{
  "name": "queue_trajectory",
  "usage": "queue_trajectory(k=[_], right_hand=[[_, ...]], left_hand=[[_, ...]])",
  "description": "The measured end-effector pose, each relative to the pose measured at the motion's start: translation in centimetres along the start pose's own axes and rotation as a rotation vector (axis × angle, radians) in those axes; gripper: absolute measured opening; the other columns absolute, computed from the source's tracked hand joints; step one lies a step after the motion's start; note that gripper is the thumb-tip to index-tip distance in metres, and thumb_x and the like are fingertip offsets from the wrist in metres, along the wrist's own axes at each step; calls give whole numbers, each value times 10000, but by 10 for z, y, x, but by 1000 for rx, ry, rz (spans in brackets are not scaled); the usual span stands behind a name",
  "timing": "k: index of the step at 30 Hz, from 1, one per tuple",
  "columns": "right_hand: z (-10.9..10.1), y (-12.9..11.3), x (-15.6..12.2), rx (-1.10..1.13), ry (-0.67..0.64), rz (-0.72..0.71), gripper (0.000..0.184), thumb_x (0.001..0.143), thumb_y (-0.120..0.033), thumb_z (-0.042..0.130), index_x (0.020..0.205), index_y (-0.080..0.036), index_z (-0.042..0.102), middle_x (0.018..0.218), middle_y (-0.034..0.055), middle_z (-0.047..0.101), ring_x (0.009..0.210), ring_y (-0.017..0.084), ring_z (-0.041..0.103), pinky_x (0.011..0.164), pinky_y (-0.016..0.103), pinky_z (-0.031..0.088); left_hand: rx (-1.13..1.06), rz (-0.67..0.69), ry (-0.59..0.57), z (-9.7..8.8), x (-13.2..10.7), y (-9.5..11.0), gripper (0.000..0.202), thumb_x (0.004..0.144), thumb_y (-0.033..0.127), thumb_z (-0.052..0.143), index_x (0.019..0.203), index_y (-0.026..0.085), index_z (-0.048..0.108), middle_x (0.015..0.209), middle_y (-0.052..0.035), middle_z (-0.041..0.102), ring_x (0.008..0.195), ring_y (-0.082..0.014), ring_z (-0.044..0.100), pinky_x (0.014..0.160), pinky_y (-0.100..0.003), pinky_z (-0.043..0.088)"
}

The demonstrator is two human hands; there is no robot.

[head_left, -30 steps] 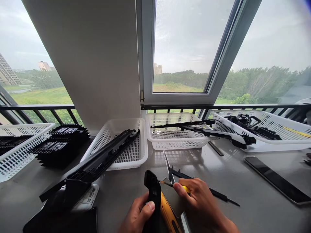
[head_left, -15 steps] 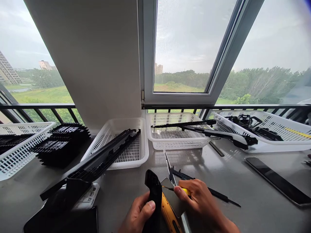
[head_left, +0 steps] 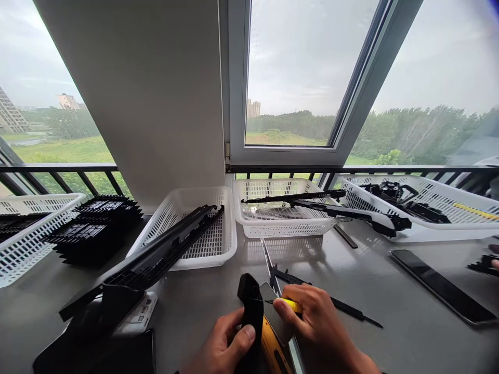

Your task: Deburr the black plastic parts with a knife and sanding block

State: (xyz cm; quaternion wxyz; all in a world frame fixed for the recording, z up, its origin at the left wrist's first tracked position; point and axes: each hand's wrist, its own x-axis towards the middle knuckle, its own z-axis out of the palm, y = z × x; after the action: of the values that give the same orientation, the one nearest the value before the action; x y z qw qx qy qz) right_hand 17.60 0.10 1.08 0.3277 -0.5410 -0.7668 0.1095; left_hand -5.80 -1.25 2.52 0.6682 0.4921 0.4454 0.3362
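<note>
Low and central over the grey worktop [head_left: 195, 298], a black plastic part [head_left: 255, 307] is being held end-up by the left hand [head_left: 222, 345], pinched between thumb and fingers, probably so that its upper end is being left exposed. To its right, a yellow-handled tool [head_left: 290, 305] is being gripped by the right hand [head_left: 315, 314], thumb and forefinger closed near the front of the handle, likely for fine control; its thin tip is being directed leftward at the part's edge, contact uncertain. An orange-cased object [head_left: 273, 347] is being partly covered by the part. Beyond the right hand, a black caliper [head_left: 351, 310] is being kept near, presumably for easy reach. Farther back, long black trim pieces [head_left: 177, 238] are being propped slantwise in a white basket [head_left: 212, 262], apparently being too long to fit inside.
</note>
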Motion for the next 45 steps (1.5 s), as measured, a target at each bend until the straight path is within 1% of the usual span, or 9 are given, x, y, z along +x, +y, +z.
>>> queue_trajectory(k=[6,12,18,24,30,34,38,41,45], right_hand=[[3,6,-2,-14,39,37,639,1081,-661,413,639,-203,354,549,-35,451,519,106,430,578,258,262],[1,6,0,-6,77,112,652,1085,-665,397,629,-204,328,533,-36,427,500,104,393,553,274,226],[2,3,-1,54,21,36,642,1082,-676,387,643,-208,355,570,-32,438,539,115,429,578,270,261],[4,4,-2,44,9,108,635,1095,-658,339,644,-211,356,576,-28,426,542,119,420,586,275,267],[0,1,0,92,-54,72,643,1083,-677,364,647,-204,348,576,-33,425,540,110,420,579,259,264],[-1,0,0,97,-23,136,627,1088,-664,371,657,-212,319,592,-35,400,558,115,402,587,271,252],[2,1,0,147,-78,63,644,1071,-702,359,651,-217,313,584,-35,395,545,118,379,572,277,242],[2,2,0,124,-15,106,642,1074,-691,383,649,-215,314,582,-36,393,546,116,375,575,279,234],[0,4,0,115,25,159,637,1086,-676,364,647,-218,300,579,-37,378,544,117,368,568,285,221]], left_hand=[[4,65,-137,5,2,13,651,855,754,700,1098,165,828,1127,-117,816,1093,-322,712,944,-337,574],[7,43,-82,4,0,6,651,839,746,721,1147,179,808,1177,-101,808,1000,-274,713,911,-311,577],[-52,56,-121,7,-1,10,636,843,742,719,1129,187,840,1054,-122,827,1052,-361,736,928,-410,597],[-43,60,-31,7,-1,8,540,840,707,748,1057,225,857,1055,-103,836,970,-326,737,870,-377,597],[-41,42,-22,7,-3,10,543,838,704,755,1098,238,855,1106,-111,831,1054,-362,729,896,-413,611],[-27,72,-89,7,-2,13,638,833,767,717,1090,200,857,1064,-138,824,1074,-377,728,898,-424,611],[-50,60,-100,8,-2,12,681,805,800,721,1111,207,855,1067,-144,826,1031,-367,743,916,-432,604],[-25,77,-71,8,-1,12,635,826,782,713,1090,224,862,1096,-127,828,967,-333,742,882,-393,604],[-15,118,-163,8,0,13,636,871,762,671,1082,191,857,1014,-120,827,906,-303,741,857,-372,596]])
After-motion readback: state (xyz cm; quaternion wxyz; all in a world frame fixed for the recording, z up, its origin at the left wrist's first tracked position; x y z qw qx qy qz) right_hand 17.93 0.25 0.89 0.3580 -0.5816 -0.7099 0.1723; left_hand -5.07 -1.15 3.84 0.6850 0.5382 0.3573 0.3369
